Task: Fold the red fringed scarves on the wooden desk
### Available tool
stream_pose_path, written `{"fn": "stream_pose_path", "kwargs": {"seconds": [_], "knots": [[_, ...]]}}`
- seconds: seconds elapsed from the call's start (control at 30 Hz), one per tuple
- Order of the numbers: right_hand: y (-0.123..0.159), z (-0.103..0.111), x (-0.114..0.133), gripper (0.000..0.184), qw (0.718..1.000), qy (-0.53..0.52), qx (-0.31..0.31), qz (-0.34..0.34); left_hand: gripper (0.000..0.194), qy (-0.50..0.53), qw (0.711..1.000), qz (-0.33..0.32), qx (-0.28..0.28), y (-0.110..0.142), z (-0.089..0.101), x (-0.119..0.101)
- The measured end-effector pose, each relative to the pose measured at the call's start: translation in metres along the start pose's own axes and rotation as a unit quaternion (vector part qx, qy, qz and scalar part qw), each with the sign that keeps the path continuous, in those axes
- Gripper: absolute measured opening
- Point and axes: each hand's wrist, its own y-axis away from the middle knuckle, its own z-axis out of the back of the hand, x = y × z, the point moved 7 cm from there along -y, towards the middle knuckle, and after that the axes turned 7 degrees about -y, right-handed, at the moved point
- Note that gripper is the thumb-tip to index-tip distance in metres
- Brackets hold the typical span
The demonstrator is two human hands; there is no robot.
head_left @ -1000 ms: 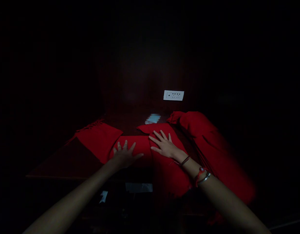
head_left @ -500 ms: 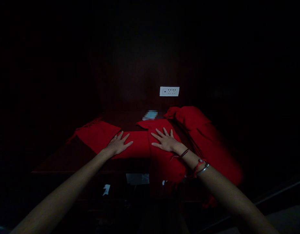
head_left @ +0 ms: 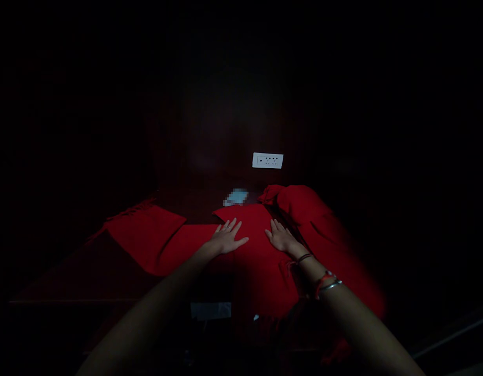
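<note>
Red cloth [head_left: 257, 256] lies beneath the left hand [head_left: 226, 240] and right hand [head_left: 281, 239].

Solid vivid red covers the spread fringed cloth [head_left: 253, 224], deepening to dark crimson in the shadow of its lower end, and the same plain red marks the bundled cloth [head_left: 304, 203] at right, both against a tabletop [head_left: 88, 282] of dark reddish brown and a near-black wall [head_left: 226, 130]. A socket plate [head_left: 267, 160] shows white with dark holes, above a pale blue item [head_left: 236, 197] masked by mosaic squares. Wristwear includes a dark cord [head_left: 303, 258], a red bracelet [head_left: 323, 278] and a silver bangle [head_left: 331, 285].
</note>
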Motion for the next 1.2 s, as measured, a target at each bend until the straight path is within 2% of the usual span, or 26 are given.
{"fn": "stream_pose_path", "kwargs": {"seconds": [0.1,0.17,0.23,0.37,0.53,0.6,0.67,0.73,0.8,0.87,1.0,1.07,1.2], "knots": [[0.007,0.011,0.009,0.070,1.000,0.004,-0.012,-0.004,0.080,-0.001,1.000,0.012,-0.016,0.006,-0.002,0.006],[0.016,0.019,0.020,0.073,0.998,-0.002,-0.053,0.024,0.076,-0.005,0.999,0.011,-0.042,0.008,0.001,0.007],[0.026,0.016,0.031,0.073,0.996,0.000,-0.066,0.065,0.071,-0.008,0.998,0.008,-0.054,0.008,0.002,0.007],[0.028,-0.007,0.034,0.072,0.997,0.026,-0.005,0.079,0.065,-0.008,0.999,0.000,-0.032,-0.005,0.000,0.009],[0.003,-0.006,0.031,0.070,0.996,0.036,0.029,0.070,0.056,-0.003,0.999,0.021,-0.031,-0.026,-0.001,0.017],[0.000,0.000,0.031,0.069,0.996,0.033,0.033,0.070,0.050,-0.001,0.997,0.032,-0.069,-0.027,0.006,0.019],[0.008,0.007,0.028,0.067,0.997,0.032,0.023,0.069,0.045,-0.015,0.991,0.019,-0.133,-0.020,0.019,0.015],[0.025,0.017,0.020,0.062,0.997,0.031,-0.001,0.064,0.042,-0.031,0.979,-0.024,-0.202,-0.007,0.035,0.002],[0.047,0.025,0.006,0.055,0.999,0.018,-0.022,0.039,0.037,-0.024,0.967,-0.075,-0.243,0.010,0.047,-0.014],[0.068,0.029,-0.008,0.051,0.999,-0.018,-0.028,0.008,0.034,-0.003,0.965,-0.116,-0.237,0.024,0.050,-0.029],[0.091,0.030,-0.013,0.051,0.991,-0.121,-0.049,0.009,0.031,-0.006,0.969,-0.196,-0.151,0.038,0.035,-0.049],[0.090,0.029,-0.011,0.053,0.986,-0.147,-0.079,0.011,0.030,-0.004,0.967,-0.218,-0.132,0.042,0.030,-0.049],[0.083,0.030,-0.015,0.045,0.979,-0.154,-0.137,0.007,0.026,0.023,0.963,-0.233,-0.134,0.049,0.026,-0.040]]}}
